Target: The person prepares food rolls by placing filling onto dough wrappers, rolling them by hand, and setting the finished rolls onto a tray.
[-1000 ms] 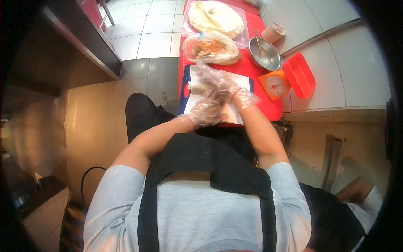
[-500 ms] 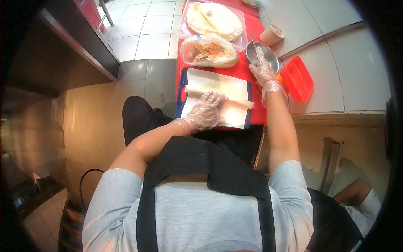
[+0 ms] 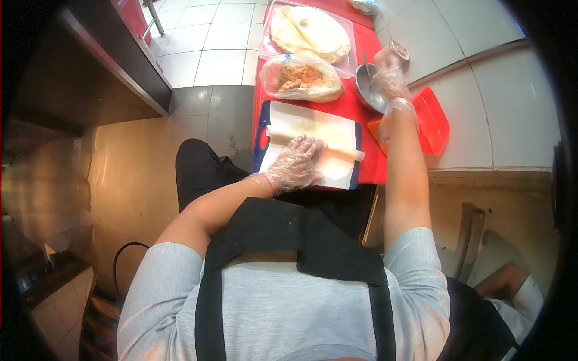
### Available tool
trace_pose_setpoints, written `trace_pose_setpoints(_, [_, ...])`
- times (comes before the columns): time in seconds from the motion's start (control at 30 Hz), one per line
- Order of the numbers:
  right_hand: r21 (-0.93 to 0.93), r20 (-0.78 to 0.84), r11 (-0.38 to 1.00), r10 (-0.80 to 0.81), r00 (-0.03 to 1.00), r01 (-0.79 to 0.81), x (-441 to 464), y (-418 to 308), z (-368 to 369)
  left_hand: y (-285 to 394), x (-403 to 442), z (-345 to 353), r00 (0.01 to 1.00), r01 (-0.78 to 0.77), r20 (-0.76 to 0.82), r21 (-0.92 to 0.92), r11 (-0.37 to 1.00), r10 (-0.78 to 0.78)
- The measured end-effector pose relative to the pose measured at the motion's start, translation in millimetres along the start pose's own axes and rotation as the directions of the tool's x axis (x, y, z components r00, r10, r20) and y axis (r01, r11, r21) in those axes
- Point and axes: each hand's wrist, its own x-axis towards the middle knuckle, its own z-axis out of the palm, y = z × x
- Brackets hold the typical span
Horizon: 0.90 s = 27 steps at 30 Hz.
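My left hand (image 3: pixel 296 162), in a clear plastic glove, presses curled fingers over a thin pale roll (image 3: pixel 347 154). The roll lies across a white cutting board (image 3: pixel 280 111) with a blue edge, and its two ends stick out on either side of the hand. My right hand (image 3: pixel 392 81), also gloved, reaches over the right side of a metal bowl (image 3: pixel 365 81) to a pale lidded cup (image 3: pixel 400 50). Its fingertips overlap the cup and are blurred, so their grip is unclear. A spoon (image 3: pixel 366 62) leans in the bowl.
Beyond the board on the red table (image 3: pixel 352 99) sit an open plastic bag of orange-brown filling (image 3: pixel 301 78) and a clear tray with pale flat sheets (image 3: pixel 313 33). An orange scale with a red pan (image 3: pixel 435 123) stands right. Another person's arm (image 3: pixel 504 280) shows at lower right.
My right hand has left the board, passed over the bowl and moved out to the cup, uncovering the roll. My left hand has stayed on the roll.
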Motion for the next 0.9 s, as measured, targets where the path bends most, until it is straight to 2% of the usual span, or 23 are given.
trace_pose_setpoints(0.03, [-0.19,0.323,0.958,-0.144,0.935,0.213,-7.0,-5.6,6.7,0.1,0.2,-0.7,1.0,0.005,-0.001,-0.009,1.0,-0.005])
trace_pose_setpoints(0.07, [-0.105,0.394,0.989,-0.057,0.917,0.106,-18.6,-8.5,8.6,0.6,-0.4,-0.8,1.0,0.014,-0.001,-0.018,1.0,-0.014])
trace_pose_setpoints(0.1, [0.083,0.391,0.977,0.15,0.908,-0.197,-24.0,-22.8,-8.1,0.5,-0.9,-0.7,1.0,0.025,-0.002,-0.027,0.999,-0.025])
trace_pose_setpoints(0.13, [0.273,0.381,0.841,0.352,0.855,-0.467,-25.5,-36.4,-29.1,-0.9,-0.6,0.7,1.0,0.011,-0.014,-0.024,1.0,-0.011])
trace_pose_setpoints(0.17, [0.429,0.356,0.676,0.483,0.8,-0.599,-27.7,-48.5,-47.0,-2.4,-0.3,2.9,1.0,-0.004,-0.024,-0.022,1.0,0.003])
trace_pose_setpoints(0.2, [0.552,0.364,0.519,0.554,0.749,-0.652,-30.2,-60.8,-62.4,-3.2,0.0,4.5,0.999,-0.021,-0.034,-0.019,1.0,0.021])
trace_pose_setpoints(0.23, [0.629,0.416,0.381,0.571,0.708,-0.677,-33.8,-74.6,-77.3,-3.0,-0.1,4.2,0.999,-0.017,-0.029,-0.017,1.0,0.016])
trace_pose_setpoints(0.33, [0.577,0.761,0.104,0.293,0.579,-0.81,-48.3,-111.1,-83.7,-2.5,-0.7,4.1,1.0,-0.004,-0.019,-0.022,1.0,0.003])
trace_pose_setpoints(0.4, [0.392,0.915,0.128,0.054,0.401,-0.911,-51.3,-141.8,-70.5,-4.9,-0.8,10.1,1.0,0.015,-0.027,-0.041,0.999,-0.016])
trace_pose_setpoints(0.47, [0.379,0.92,0.068,0.077,0.384,-0.923,-51.8,-193.0,-61.5,-4.9,-1.5,11.9,0.998,0.018,-0.056,-0.046,0.999,-0.02])
trace_pose_setpoints(0.53, [0.446,0.893,0.155,-0.008,0.45,-0.882,-49.9,-215.8,-30.7,-6.1,-2.0,15.0,0.995,0.005,-0.098,-0.013,1.0,-0.006])
trace_pose_setpoints(0.6, [0.482,0.873,0.071,-0.127,0.471,-0.873,-45.9,-223.0,-17.0,-6.0,-3.0,17.0,0.988,-0.024,-0.15,0.057,0.998,0.032])
trace_pose_setpoints(0.63, [0.495,0.857,0.027,-0.183,0.482,-0.869,-45.1,-224.4,-15.1,-4.9,-2.8,15.2,0.993,-0.021,-0.115,0.03,0.999,0.024])
trace_pose_setpoints(0.73, [0.468,0.883,0.058,0.005,0.469,-0.882,-65.7,-186.9,-35.5,-3.3,-0.4,3.7,1.0,-0.003,-0.03,-0.031,1.0,0.002])
trace_pose_setpoints(0.8, [0.335,0.939,0.081,0.051,0.34,-0.939,-87.1,-139.8,-27.9,-1.5,0.5,0.9,1.0,0.018,0.003,-0.054,0.998,-0.018])
trace_pose_setpoints(0.9, [0.251,0.964,-0.167,0.13,0.231,-0.954,-106.0,-117.0,-36.6,-1.2,-0.8,1.3,1.0,-0.003,-0.019,-0.003,1.0,0.003])
